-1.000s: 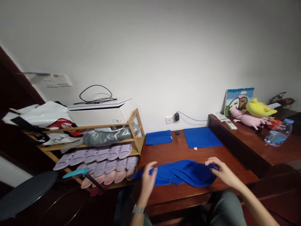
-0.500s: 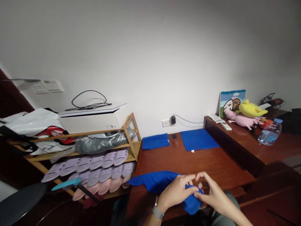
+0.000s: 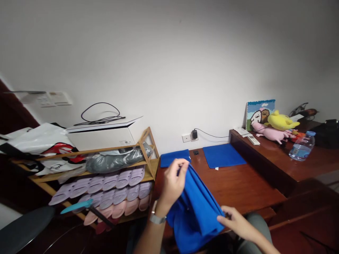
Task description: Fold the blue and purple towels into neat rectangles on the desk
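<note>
A blue cloth (image 3: 197, 208) hangs stretched between my two hands over the front of the brown wooden desk (image 3: 254, 187). My left hand (image 3: 176, 178), with a metal-banded watch at the wrist, is raised and pinches one upper corner. Lower and to the right, my right hand (image 3: 233, 220) grips another part of the cloth's edge between thumb and fingers. The lower part of the cloth drapes in folds toward the desk's front edge. Two more blue cloths lie flat at the back of the desk: a smaller one (image 3: 172, 157) on the left and a larger one (image 3: 224, 155) on the right.
On the left, a wooden rack (image 3: 150, 165) holds lilac and pink slippers, a white box (image 3: 106, 135) and bags. A raised desk section on the right carries a water bottle (image 3: 302, 148), plush toys (image 3: 282, 121), a remote (image 3: 253, 140) and a picture.
My left hand has risen up and left with one corner of the cloth, away from my right hand. The cloth, bunched before, is now spread out between them.
</note>
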A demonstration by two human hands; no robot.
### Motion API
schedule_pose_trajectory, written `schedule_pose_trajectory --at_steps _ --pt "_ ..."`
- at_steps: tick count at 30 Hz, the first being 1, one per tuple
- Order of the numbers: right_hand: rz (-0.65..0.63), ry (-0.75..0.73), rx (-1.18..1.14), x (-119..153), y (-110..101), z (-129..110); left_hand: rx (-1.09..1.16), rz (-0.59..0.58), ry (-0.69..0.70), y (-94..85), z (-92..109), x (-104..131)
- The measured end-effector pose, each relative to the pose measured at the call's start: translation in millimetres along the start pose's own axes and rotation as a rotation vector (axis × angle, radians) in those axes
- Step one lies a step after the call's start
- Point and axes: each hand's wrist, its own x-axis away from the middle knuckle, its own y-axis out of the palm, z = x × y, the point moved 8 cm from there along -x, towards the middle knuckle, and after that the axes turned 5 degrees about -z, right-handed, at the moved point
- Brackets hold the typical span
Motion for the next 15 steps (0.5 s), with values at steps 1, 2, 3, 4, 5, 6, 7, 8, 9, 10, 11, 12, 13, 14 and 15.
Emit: schedule_pose_trajectory --at_steps 1,2,3,4,5,6,7,8,9,10,11,12,13,14,15 --pt "0.022 0.018 0.022 3.2 -18.7 -0.1 0.006 0.073 -0.036 -18.3 -6.1 -6.1" --pt "0.036 0.035 0.047 6.6 -36.8 -1.8 0.017 0.149 -0.065 -36.5 -11.1 -11.0" --pt "0.038 0.046 0.079 10.0 -52.8 -5.1 0.028 0.221 -0.087 -53.3 -14.6 -14.4" --pt "0.04 0.045 0.119 13.3 -66.8 -10.0 0.033 0.286 -0.101 -68.1 -16.5 -16.5" --pt "0.045 0.039 0.168 16.5 -78.3 -15.5 0.029 0.338 -0.11 -80.4 -16.9 -17.4" --pt "0.056 0.033 0.224 19.6 -87.8 -20.3 0.015 0.374 -0.117 -89.9 -16.5 -17.1" --pt "0.079 0.031 0.282 22.7 -95.8 -23.5 -0.006 0.401 -0.126 -97.3 -15.6 -15.6" --pt "0.11 0.035 0.337 25.8 -102.9 -24.6 -0.03 0.428 -0.134 -103.7 -14.8 -12.7" --pt "0.149 0.043 0.383 29.0 -109.6 -23.4 -0.052 0.462 -0.14 -110.0 -14.1 -8.4" --pt "0.191 0.054 0.418 32.6 -116.5 -20.0 -0.068 0.501 -0.145 -116.5 -14.2 -2.7" --pt "0.235 0.064 0.441 36.5 -123.9 -15.0 -0.079 0.54 -0.152 -123.2 -15.4 3.9" --pt "0.278 0.073 0.451 41.1 -132.1 -8.8 -0.086 0.58 -0.164 -130.5 -17.8 11.4" --pt "0.32 0.08 0.451 46.2 -141.0 -1.9 -0.091 0.615 -0.182 -138.0 -21.3 19.6" --pt "0.362 0.084 0.446 52.2 -150.7 4.9 -0.1 0.645 -0.206 -145.6 -25.3 28.3" --pt "0.4 0.085 0.438 58.7 -160.6 11.2 -0.119 0.671 -0.235 -153.2 -29.4 37.7"
